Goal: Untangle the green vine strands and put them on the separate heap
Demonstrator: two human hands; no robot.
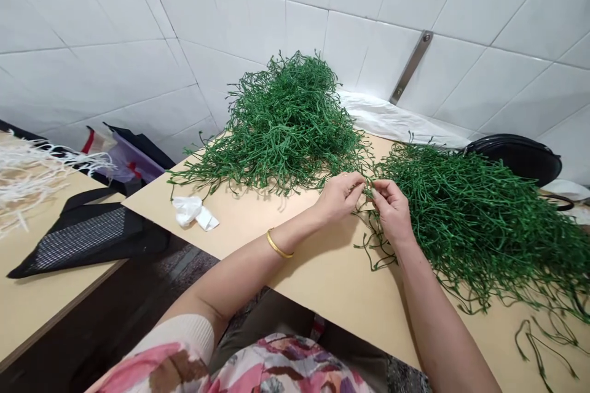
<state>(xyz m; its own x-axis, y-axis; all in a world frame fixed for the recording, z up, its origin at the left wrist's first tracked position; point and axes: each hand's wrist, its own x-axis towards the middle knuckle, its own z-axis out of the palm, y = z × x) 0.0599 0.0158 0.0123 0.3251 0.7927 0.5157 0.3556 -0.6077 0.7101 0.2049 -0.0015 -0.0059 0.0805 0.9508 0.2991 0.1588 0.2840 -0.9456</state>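
Where fingers pinch green sprig, grip detail unclear

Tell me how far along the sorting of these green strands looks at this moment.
Looks partway. Done, it seems: a tall heap of green strands at the table's far side. In hand: the left hand and right hand pinch one strand together at the edge of the right-hand pile. Left: that pile is large and spread out, with loose strands nearby.

- Thin green plastic plant strands, a bit shiny
- Smooth matt pale wooden table top
- Glossy white wall tiles
- Shiny gold metal bangle
- Crumpled soft white paper tissue
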